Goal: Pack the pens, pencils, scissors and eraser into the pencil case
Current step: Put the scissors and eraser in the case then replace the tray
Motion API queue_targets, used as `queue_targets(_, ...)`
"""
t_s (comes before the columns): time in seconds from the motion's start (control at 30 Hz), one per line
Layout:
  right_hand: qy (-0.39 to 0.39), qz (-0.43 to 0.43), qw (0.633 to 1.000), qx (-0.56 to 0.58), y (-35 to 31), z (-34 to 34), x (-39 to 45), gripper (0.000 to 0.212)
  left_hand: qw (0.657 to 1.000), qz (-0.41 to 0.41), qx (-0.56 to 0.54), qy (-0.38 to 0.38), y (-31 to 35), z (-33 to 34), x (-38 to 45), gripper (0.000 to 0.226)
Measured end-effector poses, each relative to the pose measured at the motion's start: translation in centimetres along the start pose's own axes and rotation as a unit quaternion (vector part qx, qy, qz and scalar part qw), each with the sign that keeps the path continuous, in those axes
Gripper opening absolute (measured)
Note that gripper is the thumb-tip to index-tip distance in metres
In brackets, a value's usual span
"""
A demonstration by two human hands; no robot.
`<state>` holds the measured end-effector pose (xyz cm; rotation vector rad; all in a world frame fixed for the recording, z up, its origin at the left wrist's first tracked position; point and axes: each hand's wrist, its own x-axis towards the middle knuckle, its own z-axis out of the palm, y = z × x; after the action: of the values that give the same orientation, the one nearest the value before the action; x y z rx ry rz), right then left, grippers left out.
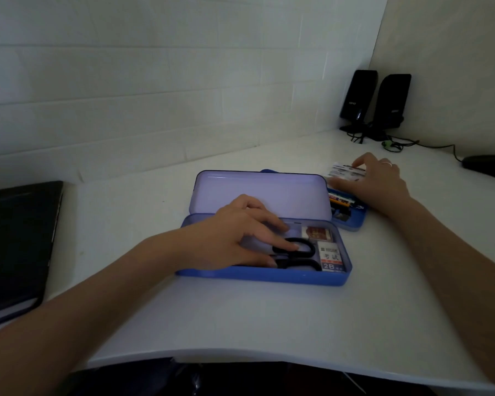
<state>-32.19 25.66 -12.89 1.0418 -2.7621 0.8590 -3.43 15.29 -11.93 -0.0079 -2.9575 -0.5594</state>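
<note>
Here the open blue pencil case (pixel 265 277) sits mid-table, scissors (pixel 296 254) and two erasers (pixel 330 257) inside. The left hand (pixel 240 232) rests with straight fingers on the scissors. Toward the table's right edge, the right hand (pixel 375 181) lies loosely on a packet (pixel 345 171) above a blue tray (pixel 353 221) of pens.

Blue pencil case (pixel 257 277) open; black scissors (pixel 297 257), erasers (pixel 330 257) inside.

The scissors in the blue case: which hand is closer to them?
Left. The left hand lies in the open case with its fingers on the scissors. The right hand is off beyond the lid, over a second tray of pens.
</note>
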Motion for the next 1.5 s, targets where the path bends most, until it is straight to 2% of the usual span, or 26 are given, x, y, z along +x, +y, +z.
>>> queue_targets(0.23,0.048,0.0,0.998,0.027,-0.6,0.1,0.1,0.076,0.997,-0.045,-0.033,0.061,0.7,0.5,0.4,0.051)
queue_targets(0.37,0.042,-0.01,0.999,0.009,-0.5,0.3,0.1,0.077,0.994,-0.074,-0.044,0.067,1.2,0.6,0.5,0.042)
queue_targets(0.53,0.061,-0.012,0.998,0.033,-1.1,-0.2,0.0,0.08,0.992,-0.105,-0.01,0.069,1.2,0.8,0.7,0.043)
queue_targets(0.67,0.053,-0.06,0.992,0.095,-2.4,-0.5,-0.3,0.085,0.994,-0.087,-0.011,0.068,1.3,0.6,0.7,0.039)
queue_targets(0.73,0.04,-0.089,0.988,0.12,-3.4,-0.5,-0.8,0.084,0.991,-0.075,-0.054,0.095,1.7,0.2,0.6,0.025)
queue_targets(0.8,0.038,-0.117,0.982,0.145,-4.5,-0.6,-1.3,0.081,0.967,-0.098,-0.137,0.193,1.5,-0.8,0.5,0.008)
queue_targets(0.9,0.016,-0.164,0.97,0.177,-6.7,-1.4,-2.7,0.067,0.891,-0.15,-0.19,0.385,-0.5,-2.5,0.2,0.026)
queue_targets(1.0,-0.026,-0.228,0.956,0.185,-9.6,-2.1,-5.6,0.055,0.828,-0.196,-0.213,0.481,-2.9,-3.2,-0.1,0.031)
queue_targets(1.1,-0.127,-0.293,0.936,0.148,-11.9,-2.5,-8.8,0.06,0.81,-0.261,-0.195,0.487,-4.8,-2.3,0.0,0.017)
queue_targets(1.17,-0.187,-0.328,0.92,0.105,-12.8,-2.4,-10.3,0.058,0.796,-0.302,-0.232,0.471,-6.0,-1.8,0.1,0.01)
queue_targets(1.27,-0.2,-0.374,0.906,-0.005,-13.2,-1.2,-11.8,0.063,0.758,-0.323,-0.35,0.446,-7.0,-1.5,0.5,0.01)
queue_targets(1.33,-0.207,-0.381,0.901,-0.031,-13.5,-0.3,-12.7,0.067,0.746,-0.321,-0.383,0.441,-7.1,-1.3,0.7,0.008)
queue_targets(1.4,-0.223,-0.377,0.898,-0.034,-13.8,0.0,-13.4,0.071,0.751,-0.32,-0.377,0.439,-7.0,-1.2,0.8,0.008)
queue_targets(1.5,-0.212,-0.392,0.891,-0.08,-14.1,0.1,-14.1,0.076,0.792,-0.323,-0.3,0.422,-6.9,-1.0,0.7,0.011)
